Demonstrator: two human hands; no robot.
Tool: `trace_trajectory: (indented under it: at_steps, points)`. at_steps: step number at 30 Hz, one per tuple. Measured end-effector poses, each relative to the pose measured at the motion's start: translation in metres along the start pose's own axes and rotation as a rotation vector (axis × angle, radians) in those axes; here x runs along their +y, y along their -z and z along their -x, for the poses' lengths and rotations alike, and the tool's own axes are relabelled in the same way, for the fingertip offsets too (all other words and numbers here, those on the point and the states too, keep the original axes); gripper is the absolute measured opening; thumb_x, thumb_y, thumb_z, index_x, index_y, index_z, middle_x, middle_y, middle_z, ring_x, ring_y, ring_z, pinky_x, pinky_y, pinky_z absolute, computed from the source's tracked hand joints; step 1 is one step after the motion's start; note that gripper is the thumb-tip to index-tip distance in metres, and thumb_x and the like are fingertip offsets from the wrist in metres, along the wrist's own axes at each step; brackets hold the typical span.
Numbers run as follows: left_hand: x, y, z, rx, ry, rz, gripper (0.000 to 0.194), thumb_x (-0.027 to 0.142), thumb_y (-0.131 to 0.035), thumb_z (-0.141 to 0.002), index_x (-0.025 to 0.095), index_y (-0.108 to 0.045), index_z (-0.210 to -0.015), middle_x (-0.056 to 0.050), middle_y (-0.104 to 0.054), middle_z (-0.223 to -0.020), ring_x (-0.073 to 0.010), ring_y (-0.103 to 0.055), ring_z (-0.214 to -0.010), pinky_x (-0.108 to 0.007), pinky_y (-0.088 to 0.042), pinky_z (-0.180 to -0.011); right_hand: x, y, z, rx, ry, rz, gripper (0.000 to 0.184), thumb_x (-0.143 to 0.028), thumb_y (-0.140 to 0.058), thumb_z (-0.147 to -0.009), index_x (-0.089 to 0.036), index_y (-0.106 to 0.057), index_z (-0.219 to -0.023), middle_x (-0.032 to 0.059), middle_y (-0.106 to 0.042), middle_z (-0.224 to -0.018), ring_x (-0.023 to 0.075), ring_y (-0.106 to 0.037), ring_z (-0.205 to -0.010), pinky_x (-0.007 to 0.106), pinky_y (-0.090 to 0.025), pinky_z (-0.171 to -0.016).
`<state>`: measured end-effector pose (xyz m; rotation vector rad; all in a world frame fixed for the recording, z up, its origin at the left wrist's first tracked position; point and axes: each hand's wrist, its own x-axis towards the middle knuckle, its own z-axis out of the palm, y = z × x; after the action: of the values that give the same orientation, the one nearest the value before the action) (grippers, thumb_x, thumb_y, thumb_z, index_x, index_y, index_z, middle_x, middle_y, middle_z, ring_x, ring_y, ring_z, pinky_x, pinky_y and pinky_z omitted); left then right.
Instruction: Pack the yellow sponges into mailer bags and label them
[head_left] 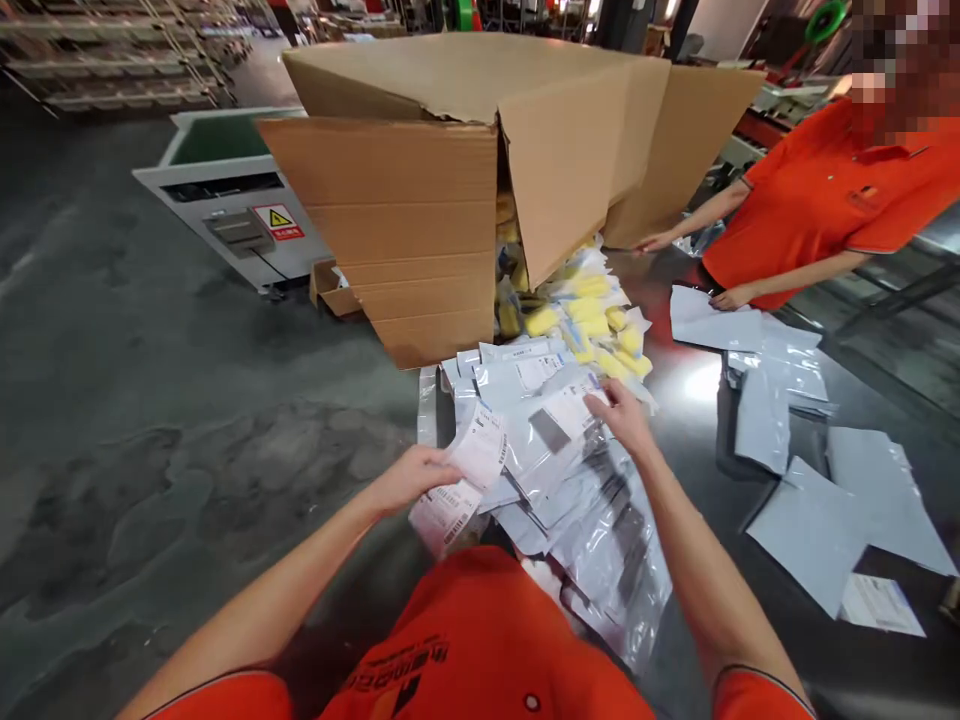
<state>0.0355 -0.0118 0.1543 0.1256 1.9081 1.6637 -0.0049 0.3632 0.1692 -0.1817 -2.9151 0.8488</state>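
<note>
My left hand is closed round a strip of white printed shipping labels that hangs down from it. My right hand rests with bent fingers on the top grey plastic mailer bag of a spread stack, pinching its upper edge near a label. The stack of mailers runs from the box toward my chest. Yellow packaged items spill out beyond it.
A big cardboard box lies tipped on the dark table with its flaps open. Another person in an orange shirt stands at the right, hands on grey mailers. More grey bags lie at the right. A grey machine stands at the left.
</note>
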Motion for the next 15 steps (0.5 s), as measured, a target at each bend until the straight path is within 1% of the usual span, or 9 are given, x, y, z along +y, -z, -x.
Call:
trace_trajectory:
  at_steps: [2, 4, 6, 8, 9, 10, 11, 13, 15]
  points:
    - [0.006, 0.005, -0.001, 0.011, 0.007, 0.038, 0.042, 0.046, -0.077, -0.068, 0.016, -0.083, -0.095, -0.008, -0.080, -0.092, -0.0306, -0.071, -0.088, -0.033, -0.053, -0.075, -0.008, -0.027, 0.003, -0.127, -0.011, 0.252, 0.046, -0.048, -0.060, -0.091, -0.022, -0.061, -0.129, 0.0100, -0.067, -0.104, 0.0265, -0.061, -0.097, 0.037, -0.046, -0.086]
    - [0.011, 0.007, -0.001, 0.011, 0.026, 0.064, 0.042, 0.047, -0.078, -0.066, 0.016, -0.083, -0.094, -0.008, -0.080, -0.093, -0.0321, -0.072, -0.091, -0.035, -0.054, -0.078, -0.020, -0.045, 0.012, -0.141, -0.045, 0.466, 0.064, -0.052, -0.064, -0.089, -0.027, -0.050, -0.146, 0.0160, -0.065, -0.115, 0.0344, -0.059, -0.110, 0.045, -0.043, -0.093]
    - [0.013, 0.008, -0.002, -0.002, 0.061, 0.085, 0.045, 0.049, -0.078, -0.066, 0.016, -0.083, -0.095, -0.009, -0.080, -0.092, -0.0320, -0.073, -0.088, -0.036, -0.054, -0.077, -0.028, -0.053, 0.023, -0.047, -0.098, 0.571, 0.084, -0.057, -0.067, -0.087, -0.025, -0.034, -0.157, 0.0239, -0.058, -0.132, 0.0443, -0.049, -0.126, 0.055, -0.039, -0.099]
    - [0.014, 0.007, -0.003, -0.016, 0.081, 0.099, 0.048, 0.051, -0.079, -0.065, 0.015, -0.083, -0.096, -0.009, -0.080, -0.089, -0.0323, -0.073, -0.085, -0.037, -0.055, -0.075, -0.029, -0.055, 0.030, 0.075, -0.131, 0.599, 0.094, -0.060, -0.067, -0.085, -0.019, -0.026, -0.160, 0.0299, -0.041, -0.150, 0.0523, -0.032, -0.140, 0.064, -0.031, -0.105]
    - [0.015, 0.005, -0.006, -0.026, 0.085, 0.105, 0.049, 0.052, -0.079, -0.065, 0.015, -0.083, -0.096, -0.009, -0.080, -0.088, -0.0324, -0.073, -0.085, -0.037, -0.056, -0.075, -0.026, -0.057, 0.032, 0.116, -0.130, 0.594, 0.095, -0.061, -0.065, -0.086, -0.016, -0.024, -0.160, 0.0304, -0.031, -0.157, 0.0541, -0.023, -0.144, 0.067, -0.026, -0.108]
    - [0.016, 0.002, -0.009, -0.037, 0.087, 0.110, 0.049, 0.052, -0.080, -0.064, 0.015, -0.083, -0.095, -0.009, -0.080, -0.087, -0.0325, -0.073, -0.086, -0.037, -0.056, -0.076, -0.022, -0.060, 0.033, 0.125, -0.120, 0.577, 0.093, -0.061, -0.061, -0.089, -0.014, -0.024, -0.160, 0.0295, -0.024, -0.161, 0.0539, -0.017, -0.146, 0.069, -0.023, -0.110]
    - [0.018, -0.002, -0.013, -0.049, 0.086, 0.113, 0.048, 0.052, -0.081, -0.063, 0.015, -0.083, -0.093, -0.008, -0.080, -0.087, -0.0325, -0.073, -0.086, -0.037, -0.056, -0.077, -0.017, -0.065, 0.033, 0.100, -0.112, 0.546, 0.089, -0.059, -0.057, -0.091, -0.013, -0.025, -0.160, 0.0279, -0.021, -0.163, 0.0521, -0.014, -0.148, 0.069, -0.022, -0.111]
    - [0.024, -0.014, -0.026, -0.083, 0.077, 0.115, 0.045, 0.051, -0.083, -0.062, 0.016, -0.083, -0.090, -0.007, -0.080, -0.088, -0.0312, -0.072, -0.087, -0.036, -0.056, -0.078, -0.007, -0.076, 0.033, -0.007, -0.130, 0.451, 0.077, -0.053, -0.048, -0.097, -0.012, -0.026, -0.159, 0.0242, -0.020, -0.164, 0.0463, -0.013, -0.151, 0.067, -0.026, -0.112]
    - [0.034, -0.030, -0.045, -0.139, 0.059, 0.119, 0.044, 0.050, -0.084, -0.062, 0.016, -0.082, -0.090, -0.006, -0.080, -0.090, -0.0279, -0.071, -0.085, -0.033, -0.055, -0.077, -0.003, -0.086, 0.035, -0.113, -0.139, 0.328, 0.068, -0.046, -0.044, -0.099, -0.012, -0.031, -0.157, 0.0221, -0.026, -0.163, 0.0419, -0.019, -0.151, 0.064, -0.034, -0.110]
